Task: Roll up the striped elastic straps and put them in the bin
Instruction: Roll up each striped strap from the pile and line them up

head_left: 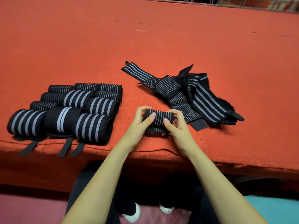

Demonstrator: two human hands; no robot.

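Black elastic with thin grey stripes, wound into a short roll [159,118], is gripped between both hands just below the middle of the frame. The left hand [140,122] clasps the roll's left end, its thumb lying across the near face and its fingers curled over the far side. The right hand [177,126] clasps the right end the same way, thumb pressed on the stripes and fingers hooked over the top. The roll lies crosswise, low over the red felt table cover [161,38]; whether it touches the felt cannot be told.

Just right of the hands, loose straps [194,94] lie in a tangled heap, crossing one another, with one strap reaching out toward the upper left. A plain black tab [199,124] sticks out of the heap near the right hand.

At the left of the frame, finished rolls [68,109] lie packed in touching rows, some with broad stripes and some with fine ones. Black end tabs [29,147] from the front row hang over the table's near edge.

Along the bottom show dark trousers [178,188], white shoes [132,215] and a teal patch [275,209] in the lower right corner.
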